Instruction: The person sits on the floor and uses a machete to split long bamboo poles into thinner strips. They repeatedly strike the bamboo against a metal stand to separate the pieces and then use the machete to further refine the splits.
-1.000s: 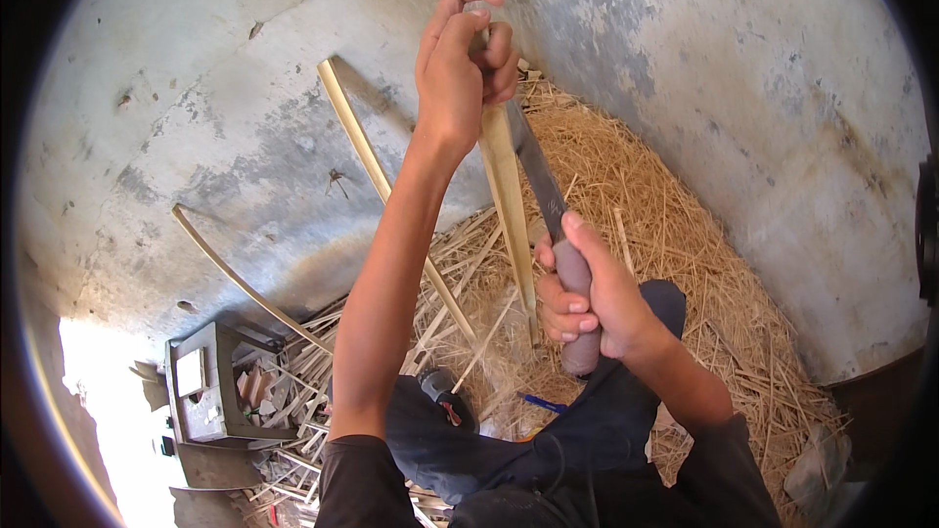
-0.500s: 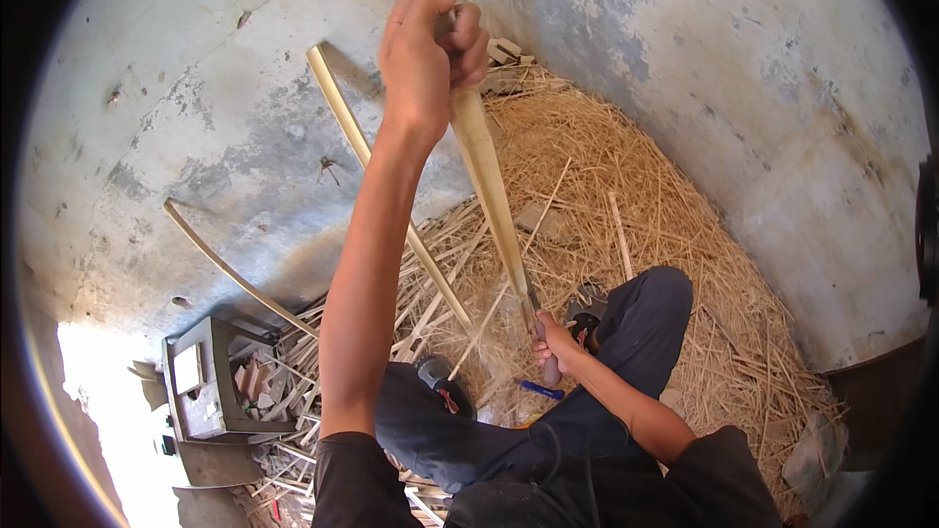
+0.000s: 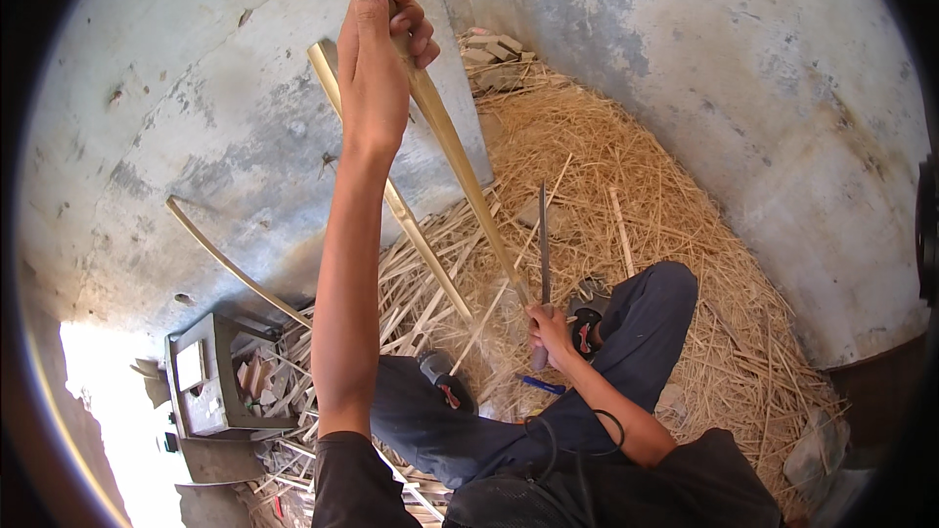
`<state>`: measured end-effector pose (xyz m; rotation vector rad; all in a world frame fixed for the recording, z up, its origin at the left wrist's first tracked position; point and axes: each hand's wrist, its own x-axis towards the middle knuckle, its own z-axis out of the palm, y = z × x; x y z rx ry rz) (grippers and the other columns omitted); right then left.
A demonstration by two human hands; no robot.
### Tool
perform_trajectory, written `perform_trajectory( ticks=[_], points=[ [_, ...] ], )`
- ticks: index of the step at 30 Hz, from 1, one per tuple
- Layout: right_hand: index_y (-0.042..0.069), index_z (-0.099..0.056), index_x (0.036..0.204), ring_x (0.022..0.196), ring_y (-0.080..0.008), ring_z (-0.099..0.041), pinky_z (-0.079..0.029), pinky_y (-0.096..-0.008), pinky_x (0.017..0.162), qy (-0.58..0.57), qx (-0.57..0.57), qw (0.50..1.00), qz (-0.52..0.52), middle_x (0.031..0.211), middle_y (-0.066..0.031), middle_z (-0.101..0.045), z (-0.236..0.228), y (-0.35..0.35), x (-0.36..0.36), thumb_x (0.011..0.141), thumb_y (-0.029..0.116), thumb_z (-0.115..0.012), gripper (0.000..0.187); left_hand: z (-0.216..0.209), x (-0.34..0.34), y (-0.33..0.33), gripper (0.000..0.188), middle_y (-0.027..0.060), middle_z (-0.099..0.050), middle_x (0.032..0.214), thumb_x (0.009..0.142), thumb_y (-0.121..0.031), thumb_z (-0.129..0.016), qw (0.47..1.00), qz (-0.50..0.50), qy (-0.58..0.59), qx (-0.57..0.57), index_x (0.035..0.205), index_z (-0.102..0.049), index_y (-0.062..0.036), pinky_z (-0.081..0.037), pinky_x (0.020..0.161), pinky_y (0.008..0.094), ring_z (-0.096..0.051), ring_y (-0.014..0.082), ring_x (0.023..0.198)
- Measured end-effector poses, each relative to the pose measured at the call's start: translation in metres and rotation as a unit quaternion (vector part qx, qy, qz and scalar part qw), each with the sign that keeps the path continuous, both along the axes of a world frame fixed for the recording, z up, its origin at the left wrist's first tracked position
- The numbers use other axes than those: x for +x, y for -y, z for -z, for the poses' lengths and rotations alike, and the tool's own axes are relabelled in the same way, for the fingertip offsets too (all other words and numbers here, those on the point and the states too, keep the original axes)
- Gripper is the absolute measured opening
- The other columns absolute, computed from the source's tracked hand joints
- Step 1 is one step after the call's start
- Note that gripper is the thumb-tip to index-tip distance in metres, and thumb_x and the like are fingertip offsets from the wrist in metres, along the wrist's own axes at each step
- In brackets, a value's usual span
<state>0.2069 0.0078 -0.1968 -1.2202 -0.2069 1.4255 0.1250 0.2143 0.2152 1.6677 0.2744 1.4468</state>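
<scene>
My left hand (image 3: 381, 59) is raised high and shut around the upper end of a long pale bamboo strip (image 3: 469, 181). The strip slants down to the right toward my lap. My right hand (image 3: 550, 330) sits low near the strip's lower end and grips the handle of a long knife (image 3: 544, 249), whose dark blade points upward beside the strip. My legs in dark trousers are folded below, feet in sandals.
Straw and bamboo shavings (image 3: 626, 186) cover the floor in the corner of grey concrete walls (image 3: 743, 68). Two more bamboo strips (image 3: 401, 215) lean on the left wall. A grey metal box (image 3: 201, 381) sits at lower left among split slats.
The left hand stays high on the strip. The right hand with the knife has slid down from mid-strip to the strip's lower end, and the blade now stands upright.
</scene>
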Motion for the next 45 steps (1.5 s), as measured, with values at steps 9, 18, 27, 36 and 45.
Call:
perform_trajectory(
  ticks=[9,18,27,36,45],
  points=[
    [0.009,-0.051,0.087,0.044,-0.0078,-0.039,-0.033,-0.0258,0.042,-0.007,0.000,0.998,-0.061,0.059,0.0030,-0.043,0.002,0.007,-0.025,0.100,0.026,-0.068,0.028,0.012,-0.001,0.007,0.044,-0.0011,-0.038,0.076,0.111,-0.047,-0.035,0.997,-0.078,0.007,-0.008,0.097,-0.049,-0.0081,-0.036,0.057,0.0266,-0.040,0.0103,0.067],
    [0.009,-0.051,0.085,0.044,-0.0084,-0.042,-0.033,-0.0276,0.043,0.021,0.024,0.998,-0.063,0.057,0.0031,-0.042,0.006,0.008,-0.022,0.099,0.026,-0.068,0.028,-0.015,-0.014,0.018,0.037,-0.0006,-0.039,0.073,0.108,-0.040,-0.040,0.991,-0.118,0.064,0.008,0.089,-0.047,-0.0097,-0.033,0.055,0.0260,-0.040,0.0105,0.065],
    [0.008,-0.052,0.091,0.046,-0.0078,-0.040,-0.035,-0.0269,0.045,0.006,-0.012,0.999,-0.032,0.061,0.0028,-0.044,0.033,0.018,-0.014,0.097,0.022,-0.069,0.022,-0.004,-0.009,0.013,0.034,-0.0010,-0.038,0.070,0.107,-0.035,-0.040,0.987,-0.138,0.086,0.016,0.087,-0.046,-0.0091,-0.032,0.052,0.0260,-0.038,0.0084,0.060],
    [0.007,-0.052,0.095,0.048,-0.0088,-0.042,-0.036,-0.0267,0.047,0.025,0.002,1.000,-0.010,0.063,0.0016,-0.045,0.020,0.018,-0.004,0.100,0.020,-0.063,0.018,0.001,-0.006,0.014,0.031,-0.0005,-0.041,0.070,0.106,-0.032,-0.041,0.987,-0.144,0.065,0.024,0.084,-0.044,-0.0103,-0.036,0.054,0.0261,-0.041,0.0087,0.062],
    [0.006,-0.053,0.094,0.047,-0.0080,-0.041,-0.034,-0.0265,0.043,0.025,0.040,0.998,-0.033,0.066,0.0023,-0.047,0.000,0.016,-0.011,0.098,0.019,-0.067,0.019,0.013,0.002,0.021,0.033,0.0020,-0.037,0.067,0.104,-0.032,-0.039,0.996,-0.074,0.046,0.022,0.078,-0.037,-0.0113,-0.033,0.051,0.0285,-0.039,0.0119,0.056]
  ],
)
